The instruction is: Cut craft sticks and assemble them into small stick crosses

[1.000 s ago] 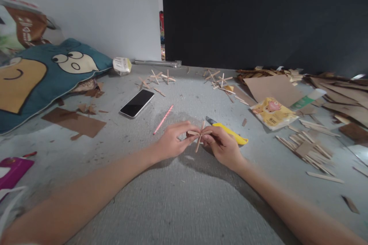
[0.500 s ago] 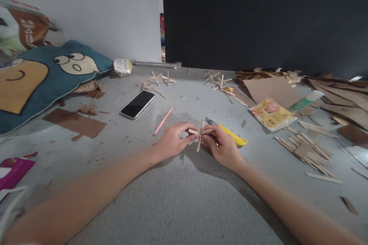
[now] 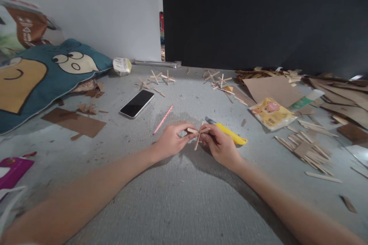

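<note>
A small cross of wooden sticks [image 3: 197, 134] is held just above the grey floor, between both hands. My left hand [image 3: 171, 140] pinches its left arm with thumb and fingers closed. My right hand [image 3: 219, 144] pinches its right arm, fingers curled round it. Just behind my right hand lies a yellow utility knife [image 3: 231, 134]. A pink pencil [image 3: 162, 120] lies on the floor a little behind my left hand.
A black phone [image 3: 137, 103] lies face up at mid-left. Several finished stick crosses [image 3: 161, 77] sit at the back. A yellow packet [image 3: 272, 113], a glue tube [image 3: 306, 100], loose sticks [image 3: 306, 150] and cardboard sheets [image 3: 274, 88] fill the right. A blue cushion [image 3: 40, 78] and brown card [image 3: 75, 122] lie left.
Both hands have shifted very slightly with the stick cross and turned it a little. Nothing else has moved.
</note>
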Demonstrator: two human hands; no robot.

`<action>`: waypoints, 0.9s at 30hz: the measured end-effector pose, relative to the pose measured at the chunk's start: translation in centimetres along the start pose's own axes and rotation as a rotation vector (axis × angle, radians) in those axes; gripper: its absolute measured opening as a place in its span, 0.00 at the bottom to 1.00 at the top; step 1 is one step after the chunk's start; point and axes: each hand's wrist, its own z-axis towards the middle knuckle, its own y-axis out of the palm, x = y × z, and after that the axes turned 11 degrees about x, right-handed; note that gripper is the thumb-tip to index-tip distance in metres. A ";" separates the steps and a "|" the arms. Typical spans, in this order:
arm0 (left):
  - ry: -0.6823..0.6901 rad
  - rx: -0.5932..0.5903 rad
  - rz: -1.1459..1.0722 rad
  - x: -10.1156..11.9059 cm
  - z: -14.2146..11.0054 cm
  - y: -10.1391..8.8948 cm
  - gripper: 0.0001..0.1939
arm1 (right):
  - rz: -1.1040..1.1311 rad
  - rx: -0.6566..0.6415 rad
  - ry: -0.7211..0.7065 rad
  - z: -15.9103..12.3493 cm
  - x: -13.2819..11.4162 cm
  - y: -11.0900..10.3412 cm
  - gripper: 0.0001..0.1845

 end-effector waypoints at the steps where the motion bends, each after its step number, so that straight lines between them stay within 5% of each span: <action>1: -0.003 0.001 0.000 0.0 0.0 0.0 0.12 | 0.000 0.001 -0.003 0.0 0.0 0.0 0.06; 19: -0.057 -0.011 0.057 0.0 -0.3 -0.1 0.13 | -0.038 0.000 0.005 -0.2 0.4 0.1 0.05; 27: -0.062 -0.036 -0.026 0.6 -0.4 -0.1 0.11 | -0.032 -0.007 -0.131 -0.2 0.1 -0.4 0.09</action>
